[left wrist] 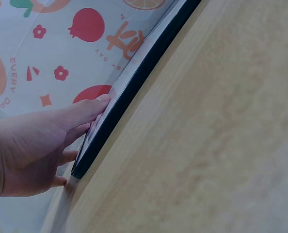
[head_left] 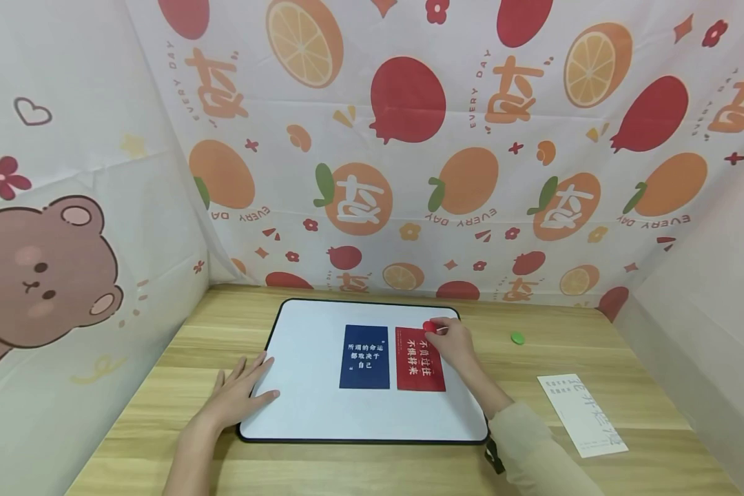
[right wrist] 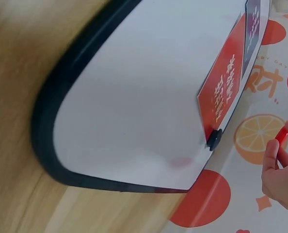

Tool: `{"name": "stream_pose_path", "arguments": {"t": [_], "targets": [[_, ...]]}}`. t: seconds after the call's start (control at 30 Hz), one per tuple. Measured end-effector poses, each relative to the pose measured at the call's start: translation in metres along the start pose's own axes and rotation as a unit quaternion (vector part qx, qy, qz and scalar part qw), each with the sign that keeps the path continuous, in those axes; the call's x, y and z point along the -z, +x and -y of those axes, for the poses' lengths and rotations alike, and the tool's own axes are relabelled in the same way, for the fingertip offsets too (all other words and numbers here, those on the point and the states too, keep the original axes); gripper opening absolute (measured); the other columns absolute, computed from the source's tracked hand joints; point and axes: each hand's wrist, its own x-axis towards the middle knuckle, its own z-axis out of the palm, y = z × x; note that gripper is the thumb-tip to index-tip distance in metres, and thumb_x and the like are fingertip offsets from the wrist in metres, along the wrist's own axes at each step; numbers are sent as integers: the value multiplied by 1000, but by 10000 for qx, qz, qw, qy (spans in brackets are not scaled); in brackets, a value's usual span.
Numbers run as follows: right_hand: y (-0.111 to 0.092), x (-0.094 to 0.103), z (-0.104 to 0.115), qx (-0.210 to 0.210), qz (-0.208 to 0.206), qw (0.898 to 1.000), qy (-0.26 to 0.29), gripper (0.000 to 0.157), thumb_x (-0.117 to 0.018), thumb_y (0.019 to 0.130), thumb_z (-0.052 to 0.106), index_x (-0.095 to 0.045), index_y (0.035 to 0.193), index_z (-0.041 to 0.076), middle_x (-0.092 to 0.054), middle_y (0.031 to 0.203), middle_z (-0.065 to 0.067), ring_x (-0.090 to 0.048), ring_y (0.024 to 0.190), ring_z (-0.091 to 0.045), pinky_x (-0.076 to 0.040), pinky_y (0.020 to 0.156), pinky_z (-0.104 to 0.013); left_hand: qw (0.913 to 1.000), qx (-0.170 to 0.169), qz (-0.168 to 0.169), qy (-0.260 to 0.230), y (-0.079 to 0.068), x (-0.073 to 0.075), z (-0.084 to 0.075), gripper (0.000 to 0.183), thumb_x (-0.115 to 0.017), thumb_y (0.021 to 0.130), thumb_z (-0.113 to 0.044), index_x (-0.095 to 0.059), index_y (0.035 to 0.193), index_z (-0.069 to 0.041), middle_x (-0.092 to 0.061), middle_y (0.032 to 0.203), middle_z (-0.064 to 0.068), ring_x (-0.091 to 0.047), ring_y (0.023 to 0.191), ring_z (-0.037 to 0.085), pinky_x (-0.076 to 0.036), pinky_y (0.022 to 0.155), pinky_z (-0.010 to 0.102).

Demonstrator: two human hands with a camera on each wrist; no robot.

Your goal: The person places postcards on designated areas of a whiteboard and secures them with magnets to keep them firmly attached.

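A whiteboard (head_left: 304,406) with a black rim lies on the wooden table. On it are a blue card (head_left: 364,372) and, to its right, a red card (head_left: 418,382), both with white writing. My right hand (head_left: 454,342) pinches a small red round piece (right wrist: 281,134), like a magnet, between thumb and fingers near the red card's top edge. In the right wrist view, a dark round knob (right wrist: 214,139) sits at that card's corner; the head view does not show it. My left hand (head_left: 234,399) rests on the board's left edge, fingers spread.
A green round piece (head_left: 517,338) lies on the table right of the board. Nearer the front right is a white card (head_left: 583,417) with faint writing. Fruit-printed cloth (head_left: 409,172) hangs behind the table, and a bear-printed cloth (head_left: 43,275) hangs at the left.
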Motion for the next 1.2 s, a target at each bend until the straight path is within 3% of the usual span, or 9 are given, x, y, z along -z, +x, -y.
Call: {"name": "stream_pose_path", "arguments": {"t": [0.67, 1.2], "targets": [[-4, -12, 14, 200, -95, 9997, -144, 32, -67, 83, 9, -63, 113, -1, -57, 98, -12, -56, 82, -21, -52, 66, -30, 10000, -36, -56, 24, 0, 0, -2, 72, -59, 86, -45, -39, 138, 0, -25, 145, 21, -10, 129, 52, 3, 95, 69], [-4, -19, 24, 292, 55, 9995, -107, 34, -69, 82, 10, -62, 114, -1, -57, 98, -12, -56, 82, -20, -52, 66, -30, 10000, -46, -73, 44, 0, 0, -1, 71, -59, 86, -45, -39, 137, 1, -25, 145, 22, -11, 128, 52, 3, 94, 70]]}}
